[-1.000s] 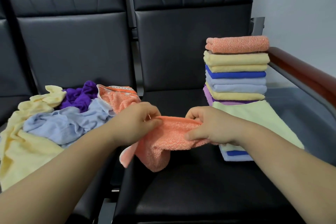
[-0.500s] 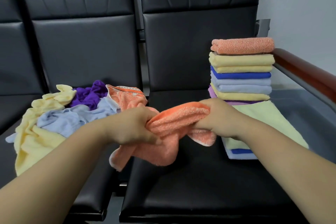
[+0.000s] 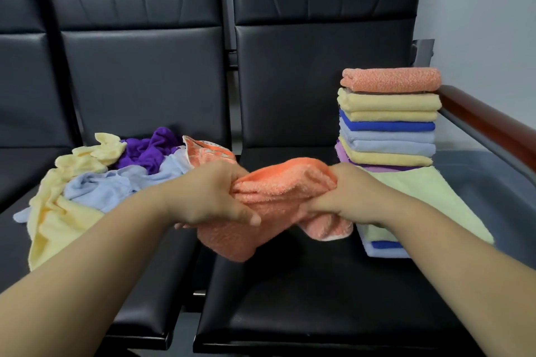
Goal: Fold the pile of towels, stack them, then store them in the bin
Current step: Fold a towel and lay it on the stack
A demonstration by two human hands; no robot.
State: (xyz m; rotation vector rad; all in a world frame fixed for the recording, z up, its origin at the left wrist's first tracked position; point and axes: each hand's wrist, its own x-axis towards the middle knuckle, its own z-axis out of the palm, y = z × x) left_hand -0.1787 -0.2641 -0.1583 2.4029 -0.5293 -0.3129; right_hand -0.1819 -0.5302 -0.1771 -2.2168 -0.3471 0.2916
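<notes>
I have the orange terry towel in both hands, in the air just left of the tall stack of folded towels. My left hand and right hand each have their fingers curled tight round one end of it.

A second ago the same towel was drawn out along one edge between my hands, with the rest hanging loose. Now it is bunched into a thick roll between my fists, and only two small flaps hang below. I read that as a regrip and not a finished fold: no flat, square shape shows yet.

The stack stands on the black padded seat, with a pale green towel spread flat at its foot. Well left of the stack, the loose pile of unfolded towels is waiting, so I judge the folding is roughly half done. I see no bin.
</notes>
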